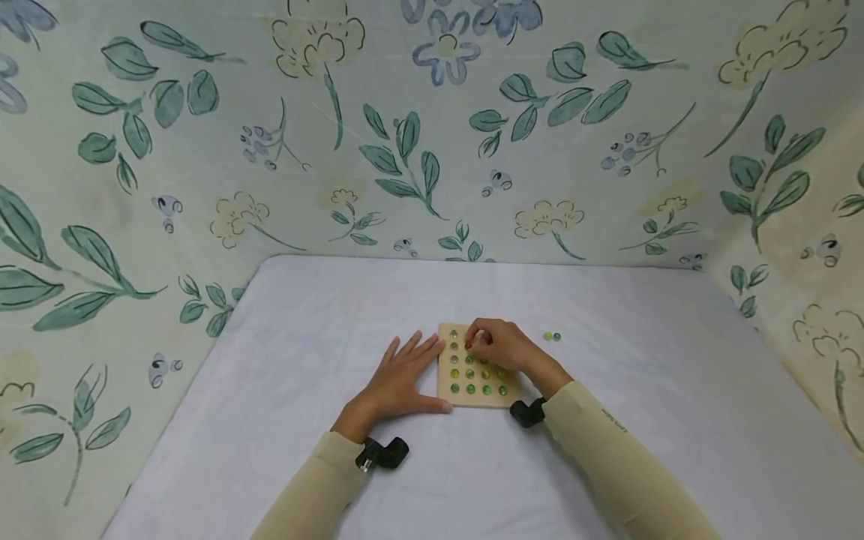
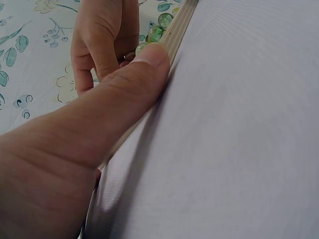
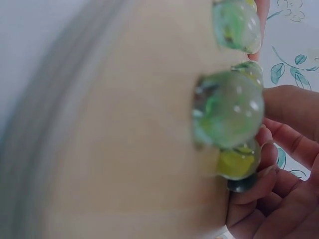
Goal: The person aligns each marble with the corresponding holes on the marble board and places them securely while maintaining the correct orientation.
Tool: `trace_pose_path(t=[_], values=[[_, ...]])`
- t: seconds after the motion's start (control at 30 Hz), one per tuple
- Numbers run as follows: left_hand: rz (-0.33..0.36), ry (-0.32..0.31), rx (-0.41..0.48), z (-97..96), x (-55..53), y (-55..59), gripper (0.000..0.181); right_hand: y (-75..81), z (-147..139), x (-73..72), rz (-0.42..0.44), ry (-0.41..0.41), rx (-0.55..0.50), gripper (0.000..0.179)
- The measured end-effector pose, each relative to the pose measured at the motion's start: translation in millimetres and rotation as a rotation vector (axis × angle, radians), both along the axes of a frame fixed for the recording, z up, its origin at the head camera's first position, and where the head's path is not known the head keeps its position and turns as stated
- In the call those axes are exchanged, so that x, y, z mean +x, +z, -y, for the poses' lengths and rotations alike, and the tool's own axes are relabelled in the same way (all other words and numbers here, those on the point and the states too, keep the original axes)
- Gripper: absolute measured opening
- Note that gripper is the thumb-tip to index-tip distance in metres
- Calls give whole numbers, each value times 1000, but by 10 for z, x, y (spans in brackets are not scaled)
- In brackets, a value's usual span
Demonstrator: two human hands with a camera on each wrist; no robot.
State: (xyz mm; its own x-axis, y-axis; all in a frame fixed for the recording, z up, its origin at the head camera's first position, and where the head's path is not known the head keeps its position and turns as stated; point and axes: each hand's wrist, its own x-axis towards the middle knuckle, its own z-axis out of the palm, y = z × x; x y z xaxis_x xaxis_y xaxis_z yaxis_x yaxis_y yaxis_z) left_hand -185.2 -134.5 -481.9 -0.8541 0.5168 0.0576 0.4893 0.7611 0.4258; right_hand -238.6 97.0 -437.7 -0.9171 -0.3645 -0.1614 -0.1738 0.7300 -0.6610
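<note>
A pale wooden board (image 1: 496, 401) lies on the white cloth, with rows of green and yellow-green glass marbles (image 1: 487, 390) in its hollows. My left hand (image 1: 405, 379) rests spread at its left side, fingertips at the left edge and thumb along the near edge. Over the far part of the board, my right hand (image 1: 502, 346) pinches a small reddish-brown marble (image 1: 469, 346). The fingers hide some hollows. In the right wrist view, a large green marble (image 3: 229, 108) stands in front of the curled fingers, so their grip is partly hidden.
Right of the board, a yellow-green marble (image 1: 547, 336) and a darker marble (image 1: 556, 337) lie side by side on the cloth (image 1: 628, 337). Leaf-and-flower fabric (image 1: 445, 150) surrounds the table. Each wrist wears a small black camera.
</note>
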Motion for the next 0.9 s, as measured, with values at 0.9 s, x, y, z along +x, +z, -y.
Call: trace_pose_path(t=[0.9], values=[[-4,11,-8,-14,-9,-31,110,23,-141,10,-25,23,-63,17]])
